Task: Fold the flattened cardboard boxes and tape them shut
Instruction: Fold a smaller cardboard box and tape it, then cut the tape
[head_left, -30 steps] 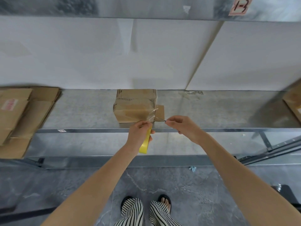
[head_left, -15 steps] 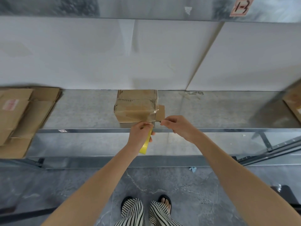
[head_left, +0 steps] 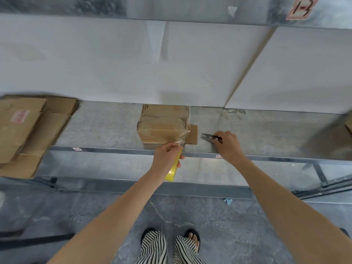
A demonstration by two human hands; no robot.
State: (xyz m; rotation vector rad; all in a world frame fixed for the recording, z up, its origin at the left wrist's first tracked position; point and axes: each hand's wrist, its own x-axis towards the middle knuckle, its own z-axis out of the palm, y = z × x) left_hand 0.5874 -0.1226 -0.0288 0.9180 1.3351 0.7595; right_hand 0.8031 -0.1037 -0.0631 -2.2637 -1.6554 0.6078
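A small folded cardboard box (head_left: pixel 162 126) stands on the metal shelf (head_left: pixel 106 130), with clear tape across its front and a brown flap (head_left: pixel 192 137) sticking out at its right. My left hand (head_left: pixel 167 159) grips a yellow-cored tape roll (head_left: pixel 172 171) just below the box's front corner, a strip of tape running up to the box. My right hand (head_left: pixel 227 144) is on the shelf to the right of the box, its fingers on the handle of small metal snips (head_left: pixel 209 137) that lie there with the blades pointing left.
A stack of flattened cardboard boxes (head_left: pixel 28 130) lies at the shelf's left end. More cardboard (head_left: pixel 349 124) shows at the far right edge. White panels stand behind the shelf. Below are a grey floor and my feet in sandals.
My right hand has moved right, away from the tape at the box's corner, and brought the snips down onto the shelf. My left hand stays at the box's corner with the roll.
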